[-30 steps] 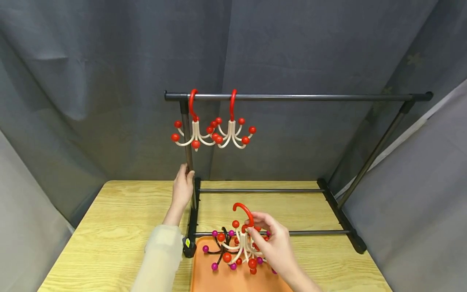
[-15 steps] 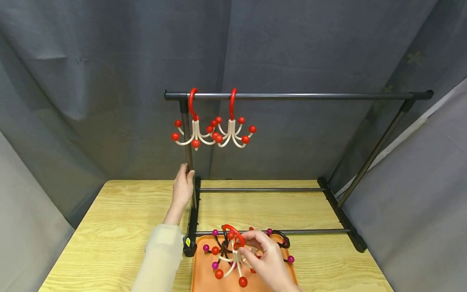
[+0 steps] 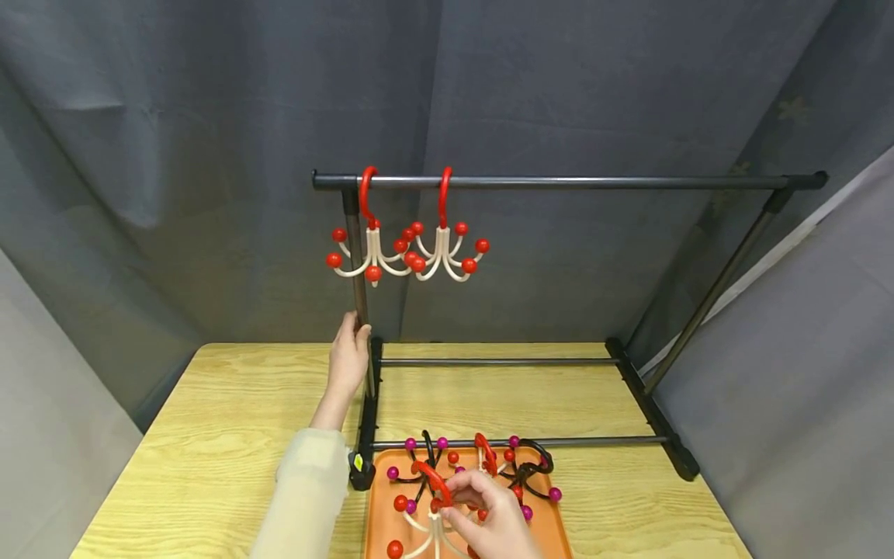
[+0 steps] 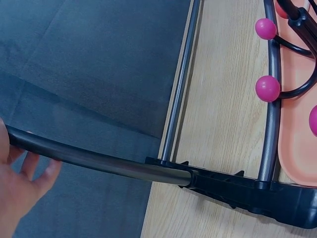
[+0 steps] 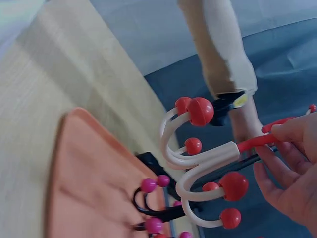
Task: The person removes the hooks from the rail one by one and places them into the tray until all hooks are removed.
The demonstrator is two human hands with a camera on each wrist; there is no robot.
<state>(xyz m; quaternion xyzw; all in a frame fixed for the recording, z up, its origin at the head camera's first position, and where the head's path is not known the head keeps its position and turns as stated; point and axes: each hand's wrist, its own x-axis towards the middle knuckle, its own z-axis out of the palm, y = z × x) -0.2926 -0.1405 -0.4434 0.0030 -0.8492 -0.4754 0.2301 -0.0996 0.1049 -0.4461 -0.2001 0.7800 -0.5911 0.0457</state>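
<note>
My left hand [image 3: 347, 363] holds the left upright post [image 4: 109, 163] of a dark metal rack, fingers and thumb round it in the left wrist view. My right hand [image 3: 492, 519] pinches the red hook of a white multi-arm hanger [image 5: 213, 156] tipped with red balls. That hanger is over the front of an orange tray [image 3: 379, 505]; its lowest arms leave the head view. Beyond it lie black hangers with magenta balls [image 3: 522, 472] and another red hook [image 3: 485, 452], partly hidden by my hand. Two similar white hangers, left [image 3: 373, 244] and right [image 3: 442, 244], hang from the top bar.
The top bar [image 3: 594, 183] runs right to a slanted right post [image 3: 712, 299]. Black feet and two low crossbars [image 3: 496, 362] stand on the wooden table [image 3: 230, 435]. The tray's back edge is close to the front crossbar. Grey curtains surround the table.
My right hand has moved down, left and nearer to me with the white hanger, uncovering the black hanger and red hook at the tray's right. My left hand has stayed on the post.
</note>
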